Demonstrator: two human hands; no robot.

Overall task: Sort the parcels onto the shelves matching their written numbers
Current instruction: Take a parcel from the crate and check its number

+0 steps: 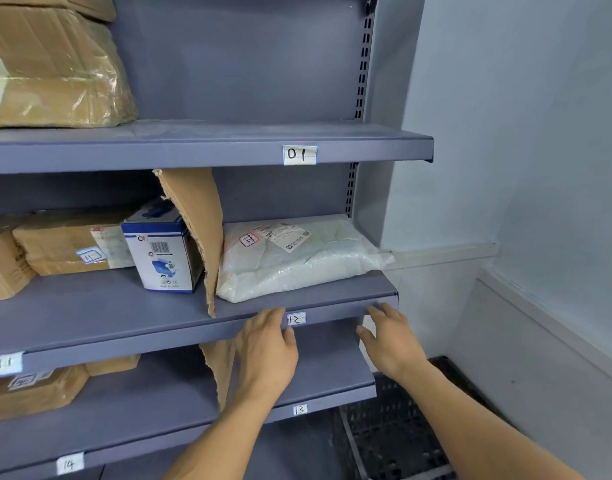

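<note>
Facing the grey shelf [124, 317] in the head view, you have both hands at its front lip, on either side of label 12 [296, 319]. Your left hand [266, 344] lies just left of label 12, fingers relaxed, holding nothing. Your right hand [391, 337] lies to the right of label 12, fingers loosely extended, also empty. White plastic parcel [297, 258]: flat on the shelf, directly above and behind label 12, apart from both hands; its handwritten mark is too small to read. Torn cardboard divider [197, 220]: upright, up-left of label 12, against the parcel's left edge. Blue-and-white box [162, 254]: farther left of label 12, beyond the divider. Label 13 [299, 409]: directly below label 12.
</note>
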